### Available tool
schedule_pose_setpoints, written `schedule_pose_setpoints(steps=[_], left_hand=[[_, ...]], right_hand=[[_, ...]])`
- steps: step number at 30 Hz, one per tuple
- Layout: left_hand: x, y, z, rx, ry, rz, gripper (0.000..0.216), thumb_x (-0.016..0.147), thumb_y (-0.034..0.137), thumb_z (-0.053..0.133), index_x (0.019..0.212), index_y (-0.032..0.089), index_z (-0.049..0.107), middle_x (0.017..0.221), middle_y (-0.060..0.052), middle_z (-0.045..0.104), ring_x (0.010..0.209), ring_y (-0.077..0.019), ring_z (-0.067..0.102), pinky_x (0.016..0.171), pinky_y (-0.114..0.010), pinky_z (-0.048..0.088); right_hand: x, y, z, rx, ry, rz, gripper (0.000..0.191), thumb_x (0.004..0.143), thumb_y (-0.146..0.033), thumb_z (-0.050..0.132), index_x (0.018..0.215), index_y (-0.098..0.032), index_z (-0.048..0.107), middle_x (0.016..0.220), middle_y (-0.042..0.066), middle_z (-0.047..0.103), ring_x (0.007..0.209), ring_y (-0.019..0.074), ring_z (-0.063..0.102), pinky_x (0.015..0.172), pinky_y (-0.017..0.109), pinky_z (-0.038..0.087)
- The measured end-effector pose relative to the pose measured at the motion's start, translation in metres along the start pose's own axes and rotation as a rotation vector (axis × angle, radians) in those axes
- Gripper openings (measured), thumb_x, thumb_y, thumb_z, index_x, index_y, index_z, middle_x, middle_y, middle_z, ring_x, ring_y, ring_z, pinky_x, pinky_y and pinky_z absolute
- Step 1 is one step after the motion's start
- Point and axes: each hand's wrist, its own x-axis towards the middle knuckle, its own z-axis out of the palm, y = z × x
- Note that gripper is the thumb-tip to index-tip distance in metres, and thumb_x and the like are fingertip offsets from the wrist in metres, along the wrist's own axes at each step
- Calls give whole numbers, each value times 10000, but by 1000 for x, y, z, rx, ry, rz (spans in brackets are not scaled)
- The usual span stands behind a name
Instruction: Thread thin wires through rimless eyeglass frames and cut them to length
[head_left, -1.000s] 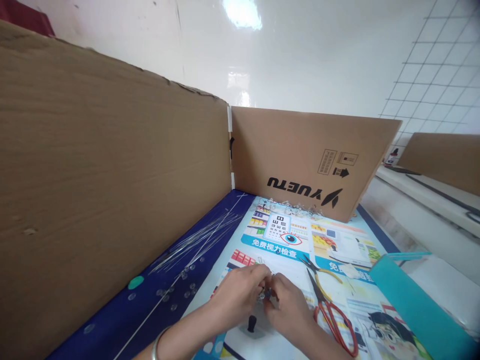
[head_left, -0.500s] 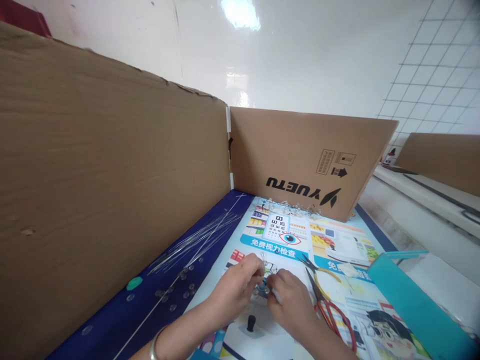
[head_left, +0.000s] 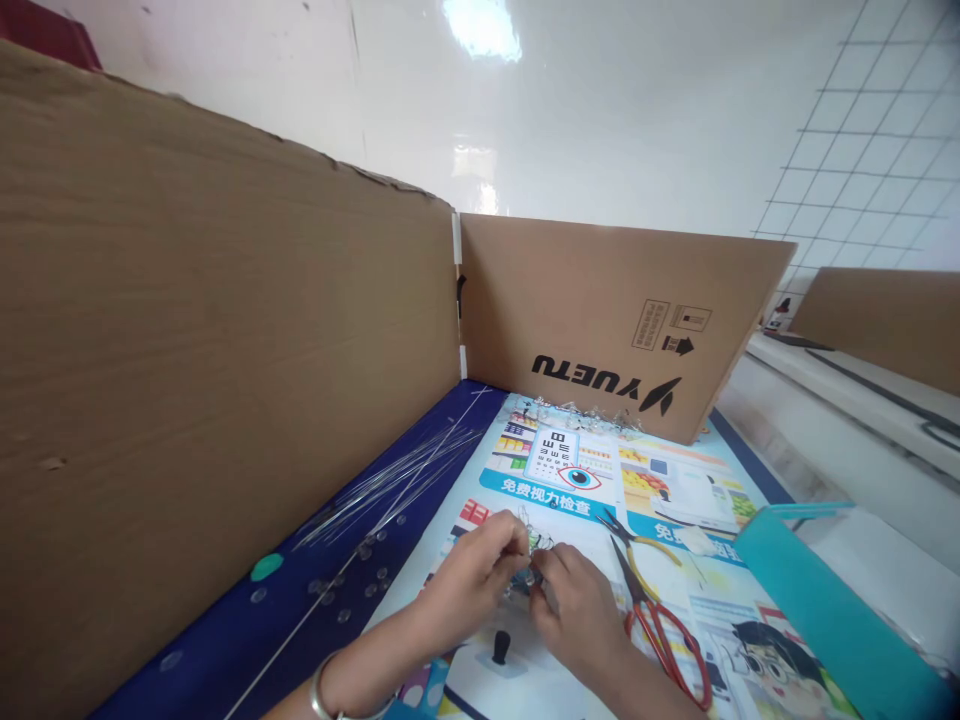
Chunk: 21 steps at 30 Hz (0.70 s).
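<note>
My left hand (head_left: 484, 560), a bangle on its wrist, is closed with thumb and fingertips pinched together. Close by on the right, the bent fingers of my right hand (head_left: 576, 603) are also pinched. Between them is a small piece of thin wire with clear beads (head_left: 538, 542), partly hidden by the fingers; both hands grip it. To the right of my right hand lie scissors with red handles (head_left: 654, 612), blades pointing away from me. Pliers with yellow handles (head_left: 641, 541) lie just beyond them.
Thin straight wires (head_left: 405, 487) and loose clear beads (head_left: 346, 582) lie on the blue cloth at left, near a green blob (head_left: 265, 567). Beaded wire pieces (head_left: 592, 415) line the foot of the cardboard panel (head_left: 600, 300). A teal box (head_left: 832, 610) stands at right.
My right hand has turned slightly, and its fingertips have come closer to my left hand. My left hand has shifted only a little. The tools have stayed in place.
</note>
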Motion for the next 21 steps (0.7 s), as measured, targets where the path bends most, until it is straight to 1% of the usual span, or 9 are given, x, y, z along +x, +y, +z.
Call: schedule_pose_setpoints(steps=[2, 6, 8, 10, 12, 14, 17, 21], left_hand=[[0, 0, 2, 15, -32, -10, 160, 766, 27, 421, 736, 181, 449, 721, 27, 485, 674, -114, 446, 628, -228, 351], [0, -3, 3, -45, -10, -81, 145, 744, 37, 452, 738, 182, 451, 712, 33, 491, 662, -111, 450, 610, -218, 351], [1, -5, 4, -90, 8, -104, 141, 734, 42, 467, 730, 182, 449, 699, 39, 488, 649, -107, 448, 599, -211, 353], [0, -7, 6, -123, 17, -115, 137, 729, 46, 479, 719, 180, 455, 685, 44, 486, 640, -104, 447, 594, -206, 357], [0, -8, 8, -136, 16, -121, 125, 725, 53, 491, 709, 176, 474, 666, 46, 489, 630, -103, 453, 588, -204, 361], [-2, -8, 11, -127, 3, -121, 112, 722, 61, 505, 698, 170, 499, 650, 43, 504, 622, -105, 465, 581, -204, 362], [-3, -7, 13, -77, -6, -96, 113, 711, 59, 523, 672, 165, 527, 653, 32, 536, 631, -111, 483, 587, -208, 362], [-5, -8, 14, -21, 19, -36, 167, 686, 4, 507, 661, 167, 535, 672, 27, 551, 655, -112, 493, 603, -210, 358]], right_hand=[[-1, -1, -1, 36, 17, -16, 284, 746, -121, 472, 1012, -190, 542, 881, 58, 517, 826, 212, 482, 713, 330, 392], [0, -3, -11, 148, 41, -78, 335, 762, -154, 461, 1092, -181, 512, 908, 70, 479, 858, 225, 464, 730, 365, 407], [1, -4, -14, 193, 98, -82, 325, 782, -178, 461, 1103, -178, 505, 931, 77, 463, 876, 228, 458, 747, 381, 411], [2, -5, -13, 211, 191, -63, 321, 779, -189, 486, 1100, -180, 503, 962, 84, 449, 898, 234, 448, 766, 398, 409], [3, -8, -10, 232, 274, -43, 291, 759, -158, 504, 1047, -189, 518, 965, 80, 442, 903, 232, 442, 774, 401, 406], [3, -11, -5, 282, 322, -30, 239, 736, -100, 491, 952, -196, 528, 936, 66, 440, 891, 221, 440, 771, 388, 407], [4, -15, 0, 380, 346, 0, 207, 698, -34, 460, 816, -199, 501, 882, 43, 440, 866, 203, 437, 757, 360, 407], [6, -15, 2, 443, 328, 23, 204, 661, -5, 451, 727, -198, 456, 831, 23, 445, 833, 189, 433, 731, 337, 400]])
